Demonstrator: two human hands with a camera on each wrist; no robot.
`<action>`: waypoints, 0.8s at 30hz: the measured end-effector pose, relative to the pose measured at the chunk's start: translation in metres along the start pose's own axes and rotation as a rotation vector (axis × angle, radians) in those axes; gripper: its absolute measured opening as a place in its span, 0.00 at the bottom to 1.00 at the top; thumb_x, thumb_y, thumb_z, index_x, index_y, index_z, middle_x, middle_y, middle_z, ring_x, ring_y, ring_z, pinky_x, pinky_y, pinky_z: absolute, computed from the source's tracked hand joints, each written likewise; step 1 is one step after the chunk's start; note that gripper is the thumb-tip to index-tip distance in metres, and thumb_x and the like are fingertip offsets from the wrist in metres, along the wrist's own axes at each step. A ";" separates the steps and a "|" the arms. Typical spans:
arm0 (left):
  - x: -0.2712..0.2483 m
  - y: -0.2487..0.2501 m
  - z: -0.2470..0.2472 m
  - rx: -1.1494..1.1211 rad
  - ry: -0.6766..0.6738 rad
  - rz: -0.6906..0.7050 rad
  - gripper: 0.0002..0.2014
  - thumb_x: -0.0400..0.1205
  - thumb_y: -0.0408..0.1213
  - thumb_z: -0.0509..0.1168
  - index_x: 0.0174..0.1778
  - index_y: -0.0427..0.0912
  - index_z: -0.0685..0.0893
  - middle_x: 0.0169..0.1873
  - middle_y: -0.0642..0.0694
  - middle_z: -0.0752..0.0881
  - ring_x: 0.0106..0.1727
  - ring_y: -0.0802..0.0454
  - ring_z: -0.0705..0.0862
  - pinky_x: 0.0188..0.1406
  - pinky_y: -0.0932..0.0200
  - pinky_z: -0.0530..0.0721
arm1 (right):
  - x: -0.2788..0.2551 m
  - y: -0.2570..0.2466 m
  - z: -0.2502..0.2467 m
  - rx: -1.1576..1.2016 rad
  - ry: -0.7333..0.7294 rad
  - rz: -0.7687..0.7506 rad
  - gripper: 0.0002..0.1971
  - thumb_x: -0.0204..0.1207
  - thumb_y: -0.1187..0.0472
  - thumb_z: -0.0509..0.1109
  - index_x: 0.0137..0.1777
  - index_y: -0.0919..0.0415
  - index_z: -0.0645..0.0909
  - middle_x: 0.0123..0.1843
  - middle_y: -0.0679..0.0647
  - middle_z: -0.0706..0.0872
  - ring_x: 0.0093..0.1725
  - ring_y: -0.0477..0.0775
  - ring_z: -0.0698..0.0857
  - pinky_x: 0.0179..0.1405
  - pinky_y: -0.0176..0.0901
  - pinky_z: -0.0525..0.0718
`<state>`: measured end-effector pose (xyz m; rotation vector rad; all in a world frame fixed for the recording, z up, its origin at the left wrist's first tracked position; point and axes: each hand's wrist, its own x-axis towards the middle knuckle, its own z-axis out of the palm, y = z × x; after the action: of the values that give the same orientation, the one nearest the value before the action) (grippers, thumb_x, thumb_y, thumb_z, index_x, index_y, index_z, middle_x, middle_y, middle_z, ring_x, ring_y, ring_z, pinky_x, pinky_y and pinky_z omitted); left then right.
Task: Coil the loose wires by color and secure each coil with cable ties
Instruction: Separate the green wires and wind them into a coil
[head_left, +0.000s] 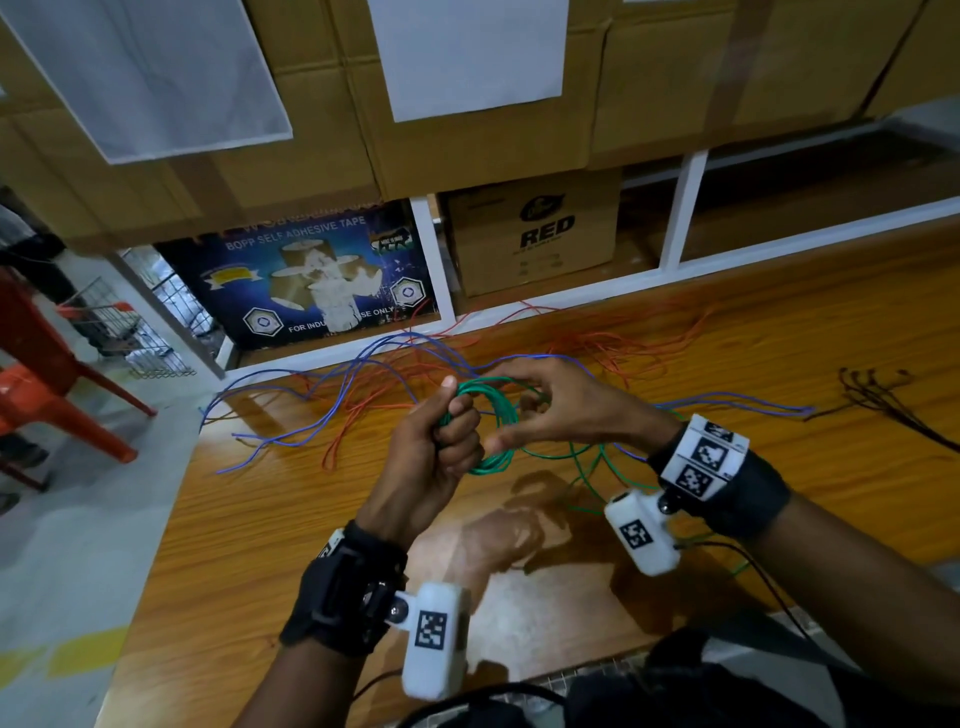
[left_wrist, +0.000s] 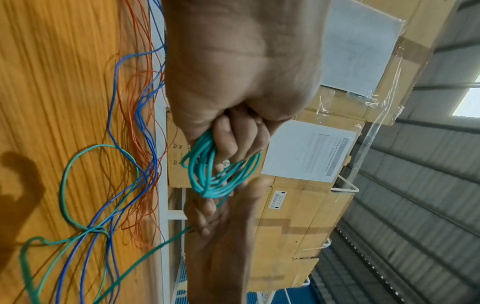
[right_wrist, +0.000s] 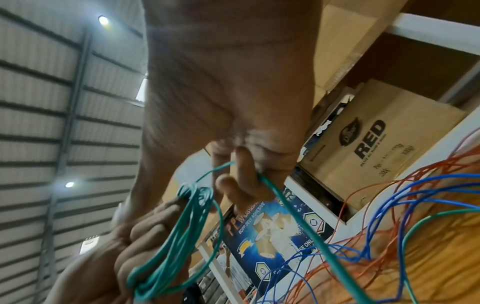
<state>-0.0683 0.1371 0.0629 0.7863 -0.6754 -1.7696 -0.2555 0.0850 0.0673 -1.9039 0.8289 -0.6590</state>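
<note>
Several blue wires (head_left: 291, 410) and red wires (head_left: 363, 415) sprawl loose over the left and far side of our table (head_left: 260, 545). At centre, above the table, our left hand (head_left: 441, 447) is fisted, fingers curled tight round the green coil (head_left: 498, 452). Our right hand (head_left: 561, 405) meets the coil's other side, fingers bent and pinching the green wire's free length, which trails down to the table. Far right lie black ties (head_left: 883, 400).
</note>
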 end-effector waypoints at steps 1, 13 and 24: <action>0.000 0.000 0.000 -0.010 0.002 -0.011 0.17 0.89 0.46 0.53 0.35 0.45 0.69 0.23 0.54 0.51 0.20 0.57 0.46 0.15 0.65 0.50 | -0.001 0.000 -0.003 0.004 -0.064 0.017 0.29 0.66 0.61 0.89 0.68 0.55 0.85 0.51 0.39 0.87 0.43 0.33 0.84 0.43 0.27 0.77; 0.001 0.002 0.001 -0.074 0.001 -0.077 0.16 0.86 0.46 0.56 0.33 0.46 0.70 0.23 0.54 0.50 0.19 0.58 0.46 0.15 0.65 0.47 | -0.006 0.007 0.004 0.061 0.025 -0.100 0.29 0.61 0.72 0.90 0.63 0.70 0.85 0.36 0.34 0.84 0.34 0.33 0.79 0.32 0.24 0.73; 0.005 0.003 0.002 -0.059 0.020 -0.079 0.16 0.87 0.46 0.56 0.34 0.46 0.68 0.24 0.54 0.49 0.19 0.57 0.46 0.13 0.65 0.49 | -0.008 0.003 0.008 0.027 0.084 -0.107 0.35 0.56 0.60 0.94 0.64 0.60 0.84 0.44 0.55 0.85 0.42 0.44 0.80 0.36 0.56 0.80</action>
<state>-0.0699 0.1317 0.0653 0.7983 -0.5830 -1.8426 -0.2558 0.0945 0.0603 -1.9169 0.7712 -0.8160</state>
